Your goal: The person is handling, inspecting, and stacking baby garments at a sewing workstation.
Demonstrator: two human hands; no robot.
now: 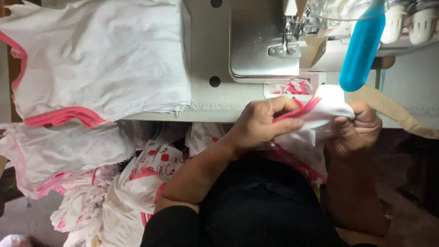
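- Pale grey sewing table (pixel 215 98) fills the upper view, with a sewing machine (pixel 274 41) lit from above; its needle foot (pixel 286 45) stands over a bare metal plate, and a blue tube (pixel 361 48) hangs down at the right.
- Left hand (pixel 258 123): fingers curled together, pinching the white cloth piece (pixel 327 107) along its pink edge strip (pixel 295 112), just below the table edge.
- Right hand (pixel 356 126): closed on the same cloth from the other side, thumb pressed over the bunched fabric; both hands are close together and in front of the plate.
- Cloth piece: judged thin, light and limp. It folds and bunches freely and will not hold a shape, so a pinch at the bound pink edge, where the layers are thicker, looks the firmest place to grip; the plain white part would likely slip or stretch.
- Finished white garment (pixel 100 59) with pink trim lies flat on the table at the left, well apart from the hands.
- Heap of printed white and pink garments (pixel 114 192) hangs and piles below the table, beside the person's black-clad lap.
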